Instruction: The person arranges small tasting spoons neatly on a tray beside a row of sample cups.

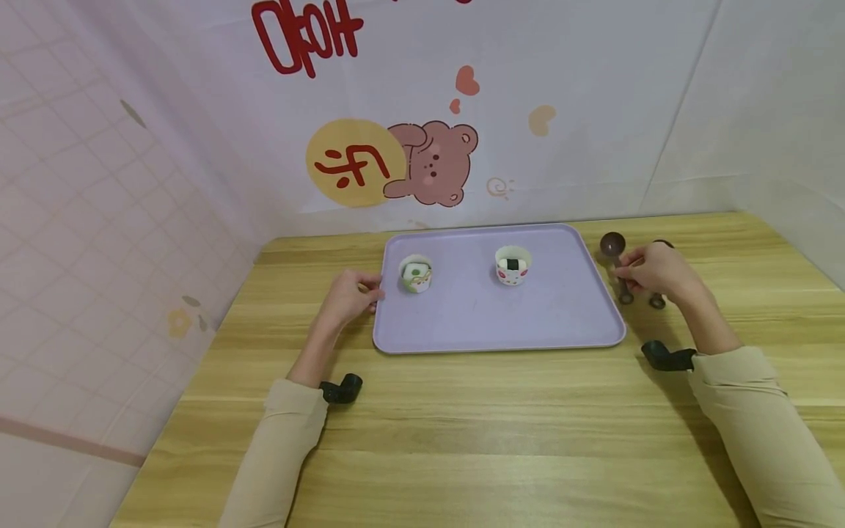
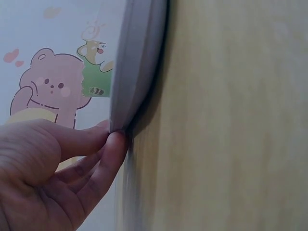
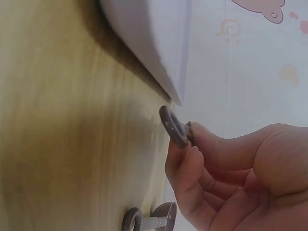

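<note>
A lilac tray [image 1: 462, 319] lies on the wooden table. At its left edge my left hand [image 1: 346, 299] pinches the rim between thumb and fingers, as the left wrist view shows on the tray's edge [image 2: 132, 57]. To the right of the tray, my right hand [image 1: 662, 273] pinches the handle of a dark brown measuring spoon [image 1: 612, 244]. Its round bowl points toward the wall, and its ring end [image 3: 165, 119] sticks out from the fingers. Partly hidden behind that hand is a second dark measuring spoon [image 1: 656, 301], lying on the table.
Two small patterned paper cups stand on the tray: a left cup [image 1: 418, 283] with a white and green piece inside, and a right cup [image 1: 511, 277] with a white piece banded in black. A printed wall cloth [image 1: 581, 161] rises behind the table [image 1: 462, 425].
</note>
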The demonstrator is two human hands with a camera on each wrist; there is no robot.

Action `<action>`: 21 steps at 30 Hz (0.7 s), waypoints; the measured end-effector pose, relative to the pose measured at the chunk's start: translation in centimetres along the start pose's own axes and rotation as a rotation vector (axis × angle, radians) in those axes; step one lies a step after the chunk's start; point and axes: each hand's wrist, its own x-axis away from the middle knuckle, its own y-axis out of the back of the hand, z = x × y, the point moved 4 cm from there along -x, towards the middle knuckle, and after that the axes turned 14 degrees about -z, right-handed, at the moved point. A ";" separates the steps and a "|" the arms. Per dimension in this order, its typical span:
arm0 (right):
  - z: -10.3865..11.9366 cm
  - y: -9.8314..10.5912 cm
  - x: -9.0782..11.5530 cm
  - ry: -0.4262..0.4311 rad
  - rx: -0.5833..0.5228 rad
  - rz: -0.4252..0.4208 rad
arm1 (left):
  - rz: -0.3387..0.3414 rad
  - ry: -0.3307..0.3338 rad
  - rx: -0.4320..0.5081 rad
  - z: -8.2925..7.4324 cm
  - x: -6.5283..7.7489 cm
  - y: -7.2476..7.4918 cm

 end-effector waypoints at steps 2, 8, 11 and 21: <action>0.1 0.1 0.0 0.006 0.003 -0.006 | 0.000 0.006 -0.002 0.1 0.0 -0.1; 0.6 0.3 0.1 0.020 -0.002 -0.033 | 0.004 0.022 0.008 0.1 -0.1 -0.1; 0.9 0.4 0.1 0.040 -0.003 -0.052 | 0.005 0.021 0.015 0.1 -0.1 0.0; 1.9 0.5 0.2 0.069 -0.040 -0.102 | 0.011 0.004 -0.003 0.1 -0.2 -0.1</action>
